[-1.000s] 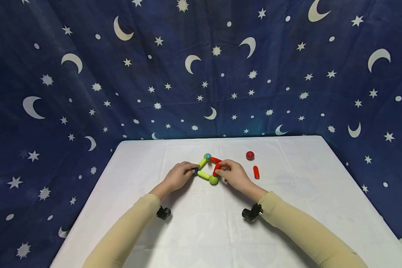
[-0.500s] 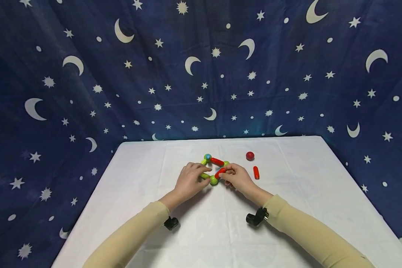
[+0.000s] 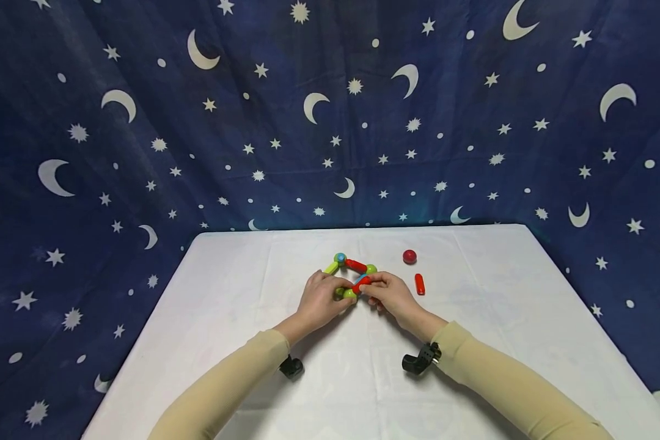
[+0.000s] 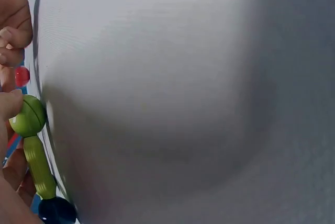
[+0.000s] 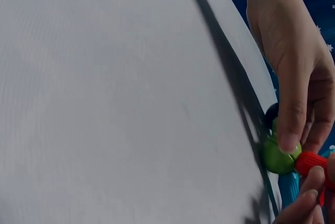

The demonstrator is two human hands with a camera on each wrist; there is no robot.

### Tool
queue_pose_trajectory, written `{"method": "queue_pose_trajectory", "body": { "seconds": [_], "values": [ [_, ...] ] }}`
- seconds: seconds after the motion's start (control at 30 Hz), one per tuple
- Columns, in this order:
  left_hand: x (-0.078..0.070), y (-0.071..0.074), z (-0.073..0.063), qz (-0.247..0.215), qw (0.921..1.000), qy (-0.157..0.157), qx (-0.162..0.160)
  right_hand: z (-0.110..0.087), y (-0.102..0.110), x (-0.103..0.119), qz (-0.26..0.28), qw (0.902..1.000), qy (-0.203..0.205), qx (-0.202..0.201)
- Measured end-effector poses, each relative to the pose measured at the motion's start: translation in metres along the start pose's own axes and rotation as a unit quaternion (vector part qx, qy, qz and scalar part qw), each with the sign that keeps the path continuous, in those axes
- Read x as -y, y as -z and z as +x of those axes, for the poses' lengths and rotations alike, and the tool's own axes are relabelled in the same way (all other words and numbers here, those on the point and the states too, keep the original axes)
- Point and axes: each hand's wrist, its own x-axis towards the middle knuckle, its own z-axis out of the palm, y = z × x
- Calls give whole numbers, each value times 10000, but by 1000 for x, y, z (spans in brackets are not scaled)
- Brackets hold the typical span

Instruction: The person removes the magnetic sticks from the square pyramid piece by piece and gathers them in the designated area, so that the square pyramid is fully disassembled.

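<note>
Several magnetic rods and balls form a ring on the table. My left hand (image 3: pixel 321 299) grips the green ball (image 5: pixel 277 156) at the ring's near corner, thumb pressed on it. My right hand (image 3: pixel 392 299) pinches a red rod (image 3: pixel 361 284) whose end meets that ball. From the same ball a blue rod (image 5: pixel 289 187) also runs off, and a yellow-green rod (image 4: pixel 39 166) leads to a dark blue ball (image 4: pixel 56 211). At the far side, another red rod (image 3: pixel 356 266) lies between a blue-and-green ball (image 3: pixel 339 258) and a second green ball (image 3: pixel 371 269).
A loose red ball (image 3: pixel 409 256) and a spare red rod (image 3: pixel 420 284) lie right of the ring. The white-covered table (image 3: pixel 473 342) ends at a dark blue curtain (image 3: pixel 330 134) with moons and stars.
My left hand has moved right, from the dark blue ball to the near green ball, and grips it. My right hand has swung its red rod rightward, still pinching it.
</note>
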Motion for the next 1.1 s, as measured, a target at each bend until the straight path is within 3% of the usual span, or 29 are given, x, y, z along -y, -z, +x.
{"method": "queue_pose_trajectory", "body": {
  "seconds": [0.43,1.1],
  "values": [
    [-4,-1,2,-324,9991,289,-10,-5,-9,-1,441,9984,-83,-342],
    [-4,-3,0,-252,9993,265,-18,-5,-11,-10,556,9971,-74,-506]
  ]
}}
